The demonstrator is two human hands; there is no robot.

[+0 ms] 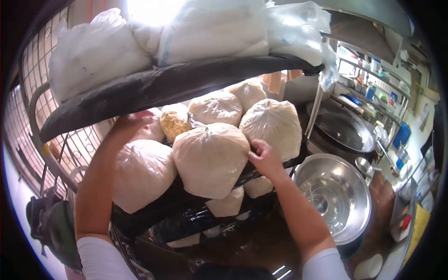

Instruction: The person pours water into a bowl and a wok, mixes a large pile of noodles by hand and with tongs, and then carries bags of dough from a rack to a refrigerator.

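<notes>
Several bulging, knotted clear plastic bags with pale contents crowd a rack shelf. At the middle bag, my right hand has its fingers curled against the right side, pinching the plastic. My left hand reaches under the upper shelf, fingers stretched over a rear bag; its fingertips are partly lost in glare. Below my left forearm sits the front left bag. A bag of yellowish strands lies behind the middle one. To the right of my right hand is another pale bag.
The black-wrapped upper shelf hangs low over my hands, loaded with large white bags. Smaller bags lie on a lower shelf. A wide steel basin stands at right, with a big wok behind it. Metal bars run along the left.
</notes>
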